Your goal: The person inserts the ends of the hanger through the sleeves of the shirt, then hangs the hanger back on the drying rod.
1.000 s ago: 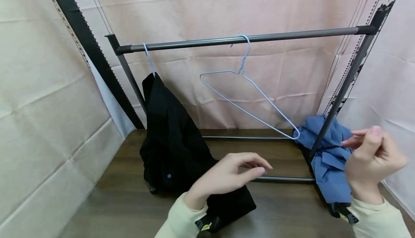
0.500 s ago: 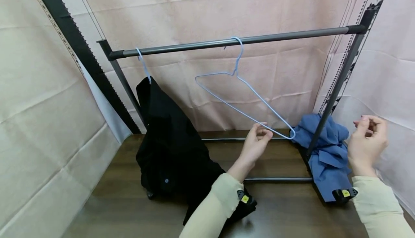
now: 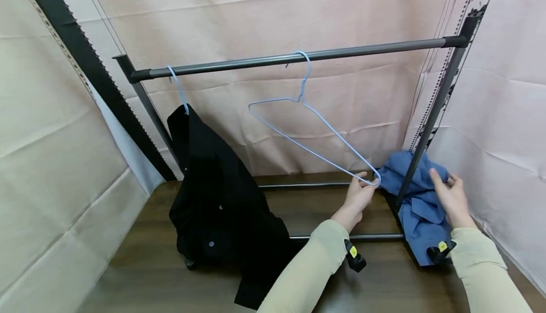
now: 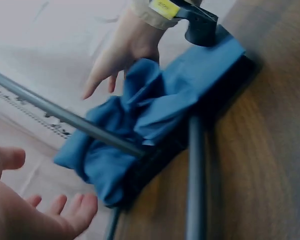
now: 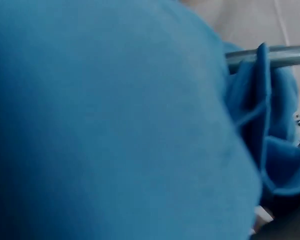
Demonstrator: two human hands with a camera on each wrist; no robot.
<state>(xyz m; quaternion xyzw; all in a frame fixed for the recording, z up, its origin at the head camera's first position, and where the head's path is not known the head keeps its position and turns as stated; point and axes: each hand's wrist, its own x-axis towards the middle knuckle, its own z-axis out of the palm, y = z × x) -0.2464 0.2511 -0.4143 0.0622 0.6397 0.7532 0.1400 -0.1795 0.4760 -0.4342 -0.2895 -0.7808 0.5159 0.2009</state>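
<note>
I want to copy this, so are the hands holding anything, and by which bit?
Nothing, it seems: the left hand is open near a lower corner of the light-blue hanger, and the right hand is open by the blue garment.

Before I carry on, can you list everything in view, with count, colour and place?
Rack: 1, dark grey, on the table
Bare hanger: 1, light blue, hooked mid-rack
Other hanger: 1, light blue, near the rack's left end
Black garment: 1, black, on the other hanger, trailing onto the table
Blue cloth: 1, blue, heaped at the rack's right upright
Table: 1, brown, below
Cloth walls: 3, pale, left, back, right
Wrist devices: 2, black and yellow, one per wrist
Sleeves: 2, pale yellow-green, forearms
Left hand: 1, bare, at the bare hanger's lower right corner
Right hand: 1, bare, at the blue cloth
</note>
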